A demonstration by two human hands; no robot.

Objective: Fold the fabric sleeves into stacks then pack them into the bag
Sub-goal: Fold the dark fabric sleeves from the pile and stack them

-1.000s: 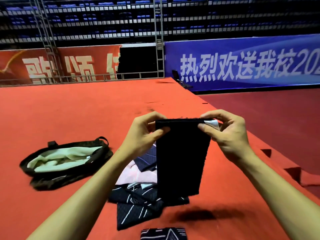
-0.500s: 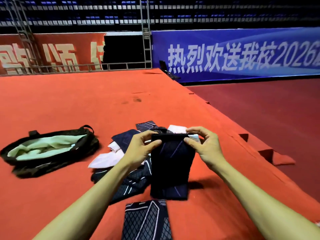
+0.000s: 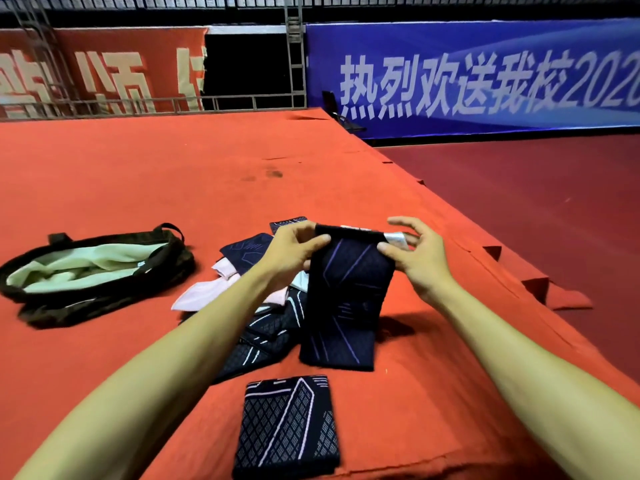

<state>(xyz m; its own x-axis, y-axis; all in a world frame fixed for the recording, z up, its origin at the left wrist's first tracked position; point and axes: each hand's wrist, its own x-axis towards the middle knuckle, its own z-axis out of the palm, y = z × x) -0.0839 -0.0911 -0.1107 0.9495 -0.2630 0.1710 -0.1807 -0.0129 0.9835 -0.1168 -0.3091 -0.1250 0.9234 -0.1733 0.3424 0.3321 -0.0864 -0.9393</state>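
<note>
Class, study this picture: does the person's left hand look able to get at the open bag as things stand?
Probably yes, though not freely: the left hand pinches the dark sleeve by its top edge, but the bag lies open on the carpet to that side, with nothing between.

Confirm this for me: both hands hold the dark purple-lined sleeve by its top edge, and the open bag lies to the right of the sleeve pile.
Wrong side. In the head view the bag lies left of the sleeve pile, not right. The left hand and right hand do hold the dark purple-lined sleeve by its top edge.
</note>
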